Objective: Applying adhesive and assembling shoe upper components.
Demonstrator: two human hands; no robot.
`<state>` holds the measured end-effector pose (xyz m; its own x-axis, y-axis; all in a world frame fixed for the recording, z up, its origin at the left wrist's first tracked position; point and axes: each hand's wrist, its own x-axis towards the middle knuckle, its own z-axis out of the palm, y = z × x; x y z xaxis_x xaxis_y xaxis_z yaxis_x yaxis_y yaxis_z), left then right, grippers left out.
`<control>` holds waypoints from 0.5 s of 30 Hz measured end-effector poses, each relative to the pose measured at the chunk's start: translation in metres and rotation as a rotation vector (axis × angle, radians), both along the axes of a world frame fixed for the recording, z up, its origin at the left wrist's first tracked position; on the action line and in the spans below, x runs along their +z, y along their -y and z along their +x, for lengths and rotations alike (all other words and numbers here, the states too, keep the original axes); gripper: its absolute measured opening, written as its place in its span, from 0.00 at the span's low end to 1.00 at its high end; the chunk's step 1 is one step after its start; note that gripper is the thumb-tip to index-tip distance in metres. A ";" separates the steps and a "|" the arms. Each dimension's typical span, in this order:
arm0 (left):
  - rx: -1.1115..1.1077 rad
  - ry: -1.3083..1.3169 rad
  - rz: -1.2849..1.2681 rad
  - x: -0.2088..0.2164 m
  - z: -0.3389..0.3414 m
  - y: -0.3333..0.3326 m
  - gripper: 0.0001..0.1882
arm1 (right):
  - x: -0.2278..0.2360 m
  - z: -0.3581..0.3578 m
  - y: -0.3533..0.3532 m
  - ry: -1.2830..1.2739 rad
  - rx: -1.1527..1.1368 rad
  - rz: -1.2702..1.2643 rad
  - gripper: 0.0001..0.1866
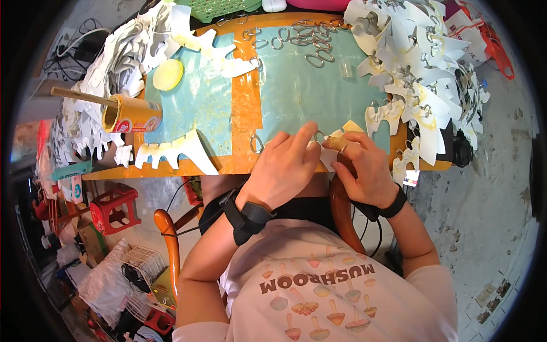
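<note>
Right of centre in the frame, my right hand (364, 171) curls closed on a pale cut piece (328, 159); a metal ring (320, 135) sits left of it, nearer my bent left hand (285, 168), whose grip I can't tell, nor the piece's long axis.

Bright light glares off the counter (302, 102); clutter (48, 240) far left of it looks dimmer, curved by the lens.
</note>
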<state>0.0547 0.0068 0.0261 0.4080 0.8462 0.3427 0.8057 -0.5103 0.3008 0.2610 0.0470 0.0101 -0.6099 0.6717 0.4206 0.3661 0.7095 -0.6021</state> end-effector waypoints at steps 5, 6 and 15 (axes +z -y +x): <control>0.006 -0.032 0.058 -0.003 -0.008 0.004 0.19 | -0.002 -0.002 0.000 -0.132 -0.087 -0.188 0.16; 0.009 -0.041 0.068 -0.004 -0.007 0.005 0.19 | 0.001 -0.006 0.001 -0.160 -0.149 -0.227 0.14; 0.024 0.027 0.056 -0.025 -0.010 0.012 0.23 | 0.006 -0.024 0.002 -0.107 -0.322 -0.254 0.08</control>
<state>0.0446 -0.0056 0.0015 0.3775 0.8350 0.4003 0.8100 -0.5072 0.2942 0.2370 0.0450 0.0159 -0.3138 0.9113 0.2665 0.4709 0.3931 -0.7898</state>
